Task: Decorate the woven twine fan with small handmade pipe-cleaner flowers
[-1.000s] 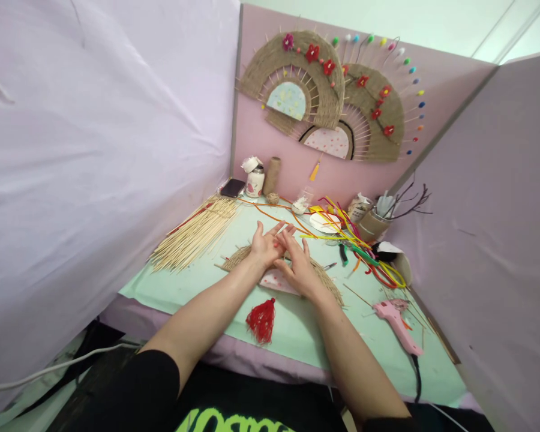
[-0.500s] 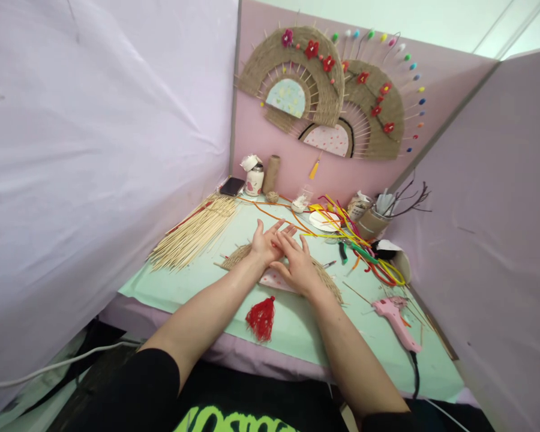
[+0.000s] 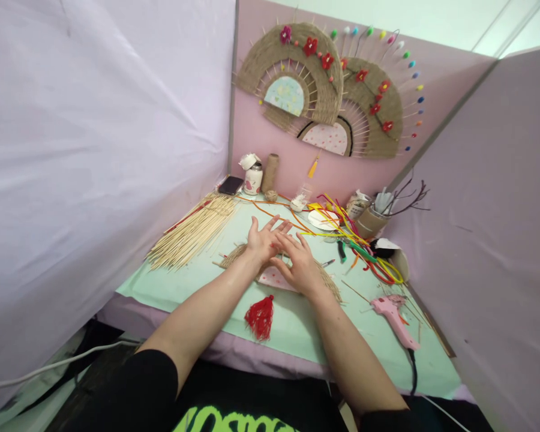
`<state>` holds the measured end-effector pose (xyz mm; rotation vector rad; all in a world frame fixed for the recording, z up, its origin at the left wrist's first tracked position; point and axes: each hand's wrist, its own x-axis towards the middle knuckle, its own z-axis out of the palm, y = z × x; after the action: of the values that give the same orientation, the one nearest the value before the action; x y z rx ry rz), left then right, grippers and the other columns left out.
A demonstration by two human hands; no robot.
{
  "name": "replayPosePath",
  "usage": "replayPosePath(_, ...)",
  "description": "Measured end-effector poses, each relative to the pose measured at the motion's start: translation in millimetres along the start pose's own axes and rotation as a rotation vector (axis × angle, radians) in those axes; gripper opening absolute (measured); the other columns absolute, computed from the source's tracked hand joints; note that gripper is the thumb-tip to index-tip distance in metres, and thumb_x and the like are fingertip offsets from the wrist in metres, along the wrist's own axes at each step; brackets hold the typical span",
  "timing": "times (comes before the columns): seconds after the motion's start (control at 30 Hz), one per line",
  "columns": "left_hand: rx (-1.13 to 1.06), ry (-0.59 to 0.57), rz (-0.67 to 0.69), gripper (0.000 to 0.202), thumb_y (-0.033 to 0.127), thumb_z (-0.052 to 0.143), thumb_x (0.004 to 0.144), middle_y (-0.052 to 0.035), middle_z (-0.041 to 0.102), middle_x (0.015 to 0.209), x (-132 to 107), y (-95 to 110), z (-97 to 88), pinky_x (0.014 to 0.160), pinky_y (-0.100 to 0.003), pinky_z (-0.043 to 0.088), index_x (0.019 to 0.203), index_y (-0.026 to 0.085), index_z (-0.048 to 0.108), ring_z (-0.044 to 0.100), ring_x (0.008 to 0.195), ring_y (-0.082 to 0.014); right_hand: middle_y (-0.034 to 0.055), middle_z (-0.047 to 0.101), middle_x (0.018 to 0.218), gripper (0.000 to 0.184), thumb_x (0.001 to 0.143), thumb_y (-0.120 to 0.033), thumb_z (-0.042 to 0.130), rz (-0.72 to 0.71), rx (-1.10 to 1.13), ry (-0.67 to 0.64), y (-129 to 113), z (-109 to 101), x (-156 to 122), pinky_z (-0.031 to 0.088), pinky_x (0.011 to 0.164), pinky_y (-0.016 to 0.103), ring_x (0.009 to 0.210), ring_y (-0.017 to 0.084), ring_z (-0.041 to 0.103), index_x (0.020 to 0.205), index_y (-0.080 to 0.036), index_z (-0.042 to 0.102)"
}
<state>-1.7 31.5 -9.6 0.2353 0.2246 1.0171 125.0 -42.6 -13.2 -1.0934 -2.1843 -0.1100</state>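
A half-round woven jute fan (image 3: 328,282) with a patterned paper centre (image 3: 273,278) lies on the mint-green table mat (image 3: 193,277). My left hand (image 3: 261,237) rests on its far left part, fingers stretched out and spread. My right hand (image 3: 298,264) lies flat on its middle, fingers extended and overlapping the left hand's fingertips. Something small and red shows between the fingers; I cannot make it out. A red tassel (image 3: 261,316) lies just in front of the fan, near the table's front edge.
A pile of bamboo skewers (image 3: 193,231) lies at the left. Coloured pipe cleaners (image 3: 355,237), pliers (image 3: 341,249) and a cup of twigs (image 3: 372,221) sit at the right. A pink glue gun (image 3: 393,312) lies front right. Finished fans (image 3: 324,96) hang on the back wall.
Both hands stay flat on the fan with only slight finger shifts. The view has tilted a little, so everything sits slightly lower-left.
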Motion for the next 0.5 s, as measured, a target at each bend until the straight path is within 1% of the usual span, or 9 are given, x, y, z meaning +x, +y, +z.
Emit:
replayPosePath(0.07, -0.004, -0.015, 0.007, 0.070, 0.072, 0.027, 0.086, -0.0176, 0.062, 0.117, 0, 2, -0.9, 0.079, -0.039, 0.052, 0.119, 0.017, 0.056, 0.061, 0.112, -0.0299, 0.0124, 0.059, 0.134, 0.052, 0.092, -0.037, 0.053, 0.028, 0.009, 0.023, 1, 0, 0, 0.023, 0.116, 0.051, 0.131, 0.024, 0.048, 0.140, -0.018, 0.045)
replayPosePath(0.13, 0.014, -0.021, -0.005, 0.071, 0.072, 0.027, 0.086, -0.0185, 0.062, 0.118, 0, 1, -0.7, 0.079, -0.039, 0.052, 0.120, 0.017, 0.056, 0.060, 0.113, -0.0305, 0.0111, 0.062, 0.130, 0.047, 0.093, -0.033, 0.051, 0.071, 0.050, 0.042, 2, 2, 0, 0.025, 0.115, 0.051, 0.126, 0.023, 0.052, 0.138, -0.020, 0.046)
replayPosePath(0.23, 0.058, -0.027, -0.023, 0.072, 0.073, 0.029, 0.085, -0.0193, 0.063, 0.117, -1, -3, 1.4, 0.083, -0.042, 0.052, 0.120, 0.016, 0.056, 0.060, 0.114, -0.0315, 0.0073, 0.071, 0.113, 0.038, 0.094, -0.028, 0.047, 0.160, 0.158, 0.110, 5, 5, 1, 0.032, 0.111, 0.049, 0.114, 0.021, 0.060, 0.131, -0.022, 0.052)
replayPosePath(0.3, 0.087, -0.037, -0.028, 0.072, 0.073, 0.030, 0.085, -0.0186, 0.064, 0.116, -2, -6, 3.2, 0.085, -0.042, 0.052, 0.120, 0.016, 0.057, 0.060, 0.113, -0.0313, 0.0057, 0.073, 0.102, 0.034, 0.093, -0.027, 0.048, 0.212, 0.205, 0.150, 6, 6, 1, 0.037, 0.107, 0.048, 0.107, 0.022, 0.061, 0.126, -0.024, 0.056)
replayPosePath(0.37, 0.115, -0.045, -0.035, 0.071, 0.073, 0.031, 0.085, -0.0180, 0.065, 0.115, -3, -8, 4.9, 0.085, -0.042, 0.052, 0.120, 0.017, 0.057, 0.061, 0.112, -0.0309, 0.0058, 0.073, 0.100, 0.034, 0.091, -0.028, 0.051, 0.247, 0.217, 0.159, 7, 7, 1, 0.038, 0.104, 0.049, 0.106, 0.024, 0.061, 0.124, -0.025, 0.058)
replayPosePath(0.5, 0.157, -0.054, -0.053, 0.072, 0.073, 0.031, 0.085, -0.0180, 0.065, 0.115, -4, -10, 6.6, 0.084, -0.042, 0.052, 0.120, 0.016, 0.058, 0.063, 0.109, -0.0302, 0.0070, 0.072, 0.104, 0.037, 0.088, -0.030, 0.055, 0.275, 0.211, 0.152, 7, 7, 1, 0.039, 0.103, 0.048, 0.106, 0.026, 0.059, 0.125, -0.025, 0.058)
